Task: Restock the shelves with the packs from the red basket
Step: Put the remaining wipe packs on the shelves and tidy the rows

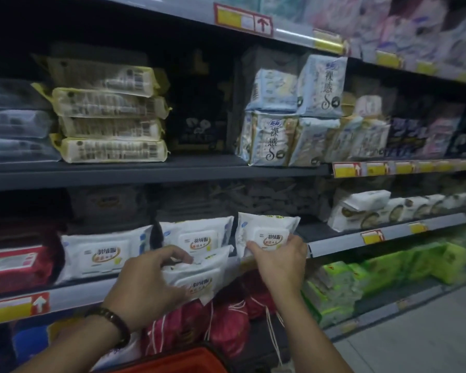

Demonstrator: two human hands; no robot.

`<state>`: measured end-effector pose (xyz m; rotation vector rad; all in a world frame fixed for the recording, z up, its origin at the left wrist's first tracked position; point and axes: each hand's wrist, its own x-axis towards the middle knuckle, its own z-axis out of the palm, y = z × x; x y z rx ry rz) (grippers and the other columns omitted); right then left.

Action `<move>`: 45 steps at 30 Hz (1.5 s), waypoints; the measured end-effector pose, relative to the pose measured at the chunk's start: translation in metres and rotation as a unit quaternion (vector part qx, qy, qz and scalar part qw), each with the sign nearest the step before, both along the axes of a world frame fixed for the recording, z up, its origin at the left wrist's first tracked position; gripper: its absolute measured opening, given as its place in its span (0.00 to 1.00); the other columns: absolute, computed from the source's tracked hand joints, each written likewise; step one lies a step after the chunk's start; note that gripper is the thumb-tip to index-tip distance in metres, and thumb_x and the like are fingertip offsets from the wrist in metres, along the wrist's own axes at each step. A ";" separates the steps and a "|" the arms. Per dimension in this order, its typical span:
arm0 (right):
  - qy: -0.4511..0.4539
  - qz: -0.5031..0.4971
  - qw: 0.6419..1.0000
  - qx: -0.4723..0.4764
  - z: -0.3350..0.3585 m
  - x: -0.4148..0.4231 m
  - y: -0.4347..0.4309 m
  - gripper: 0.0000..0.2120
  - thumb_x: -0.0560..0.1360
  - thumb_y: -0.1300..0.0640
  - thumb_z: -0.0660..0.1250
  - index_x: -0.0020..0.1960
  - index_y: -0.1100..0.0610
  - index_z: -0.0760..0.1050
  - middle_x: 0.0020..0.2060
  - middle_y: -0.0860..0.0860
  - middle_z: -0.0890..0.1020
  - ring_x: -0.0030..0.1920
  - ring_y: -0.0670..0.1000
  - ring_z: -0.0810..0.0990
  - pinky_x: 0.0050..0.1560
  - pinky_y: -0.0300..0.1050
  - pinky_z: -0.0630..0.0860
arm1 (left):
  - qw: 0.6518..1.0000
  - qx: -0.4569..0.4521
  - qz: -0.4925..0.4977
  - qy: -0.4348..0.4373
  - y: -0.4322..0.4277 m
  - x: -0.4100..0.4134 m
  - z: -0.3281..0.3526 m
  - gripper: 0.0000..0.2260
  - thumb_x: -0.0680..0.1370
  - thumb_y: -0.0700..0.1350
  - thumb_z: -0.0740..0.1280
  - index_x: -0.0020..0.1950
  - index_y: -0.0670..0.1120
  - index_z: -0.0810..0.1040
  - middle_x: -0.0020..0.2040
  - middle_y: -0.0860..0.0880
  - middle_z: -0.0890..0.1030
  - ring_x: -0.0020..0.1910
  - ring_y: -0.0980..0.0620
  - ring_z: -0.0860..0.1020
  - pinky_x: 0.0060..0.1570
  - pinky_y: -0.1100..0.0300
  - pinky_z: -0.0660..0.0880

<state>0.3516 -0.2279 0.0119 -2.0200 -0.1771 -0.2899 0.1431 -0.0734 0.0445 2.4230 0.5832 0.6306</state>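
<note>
My left hand (145, 286) grips a white wipes pack (199, 275) tilted in front of the lower shelf's edge (73, 294). My right hand (277, 262) holds a second white pack (264, 232) upright on that shelf, fingers curled round its lower edge. Two matching white packs (102, 251) (197, 232) stand on the shelf to the left. The red basket's rim (178, 359) shows at the bottom edge, below my hands.
Dark red packs (14, 262) fill the shelf's left end. Yellow-edged packs (111, 111) and pale blue packs (275, 138) sit on the shelf above. Red drawstring bags (226, 319) and green packs (361, 281) lie on the shelf below. Floor (428, 332) opens at right.
</note>
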 end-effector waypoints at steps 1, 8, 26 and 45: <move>-0.004 -0.013 1.000 -0.010 -0.001 0.011 0.006 0.44 0.61 0.37 0.83 0.66 0.61 0.72 0.61 0.56 0.76 0.62 0.59 0.78 0.56 0.50 0.75 | 1.000 0.000 -0.005 0.005 0.000 0.007 -0.002 0.19 0.65 0.46 0.84 0.47 0.62 0.81 0.47 0.65 0.79 0.39 0.62 0.81 0.33 0.75 0.72; -0.070 -0.076 0.984 -0.144 -0.025 0.092 0.050 0.46 0.57 0.26 0.76 0.64 0.56 0.74 0.59 0.53 0.81 0.60 0.59 0.80 0.62 0.58 0.73 | 1.000 -0.002 -0.012 -0.009 0.006 0.054 -0.016 0.27 0.58 0.51 0.84 0.51 0.72 0.80 0.47 0.81 0.76 0.50 0.77 0.76 0.42 0.79 0.71; 0.021 0.165 0.985 -0.044 0.013 0.124 -0.006 0.07 0.78 0.51 0.70 0.43 0.53 0.81 0.38 0.51 0.85 0.45 0.56 0.84 0.43 0.47 0.76 | 1.000 -0.019 0.004 0.007 -0.017 0.106 -0.023 0.19 0.71 0.46 0.80 0.55 0.66 0.81 0.50 0.66 0.84 0.46 0.66 0.82 0.46 0.69 0.77; -0.035 0.177 0.980 -0.080 0.029 0.086 -0.023 0.44 0.57 0.33 0.81 0.62 0.55 0.69 0.59 0.51 0.76 0.61 0.55 0.78 0.55 0.49 0.77 | 0.977 -0.206 -0.009 -0.060 -0.053 0.189 0.034 0.16 0.79 0.37 0.71 0.62 0.54 0.82 0.38 0.49 0.82 0.28 0.49 0.78 0.33 0.56 0.77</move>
